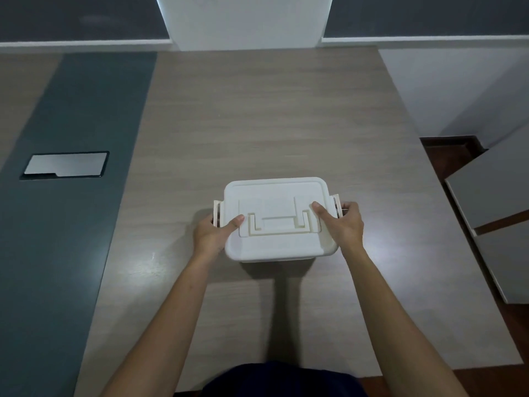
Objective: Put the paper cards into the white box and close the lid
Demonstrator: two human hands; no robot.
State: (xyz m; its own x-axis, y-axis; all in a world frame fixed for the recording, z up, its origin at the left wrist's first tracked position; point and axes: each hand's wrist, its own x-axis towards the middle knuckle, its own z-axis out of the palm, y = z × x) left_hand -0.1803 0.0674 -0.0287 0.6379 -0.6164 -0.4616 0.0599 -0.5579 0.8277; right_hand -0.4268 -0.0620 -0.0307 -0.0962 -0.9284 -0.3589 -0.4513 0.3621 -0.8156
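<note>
Now the white box (279, 219) sits on the table (272, 116), near the person and about in the middle. Its lid (274, 193) is on top and lies flat. A handle (279, 223) is folded down on the lid. The left hand (213, 233) holds the left side of the box. Its thumb (236, 220) rests on top of the lid and its fingers curl around the left clip (217, 213). The right hand (342, 223) holds the right side the same way, with its thumb (320, 210) on the lid and its fingers by the right clip (336, 206). Both clips stick out a bit from the sides. No cards can be seen, and I cannot tell if they are inside. Far to the left, a dark strip (71, 167) runs along the table with a grey plate (65, 164) set in it. To the right, past the table edge, is a grey cabinet (498, 202).
</note>
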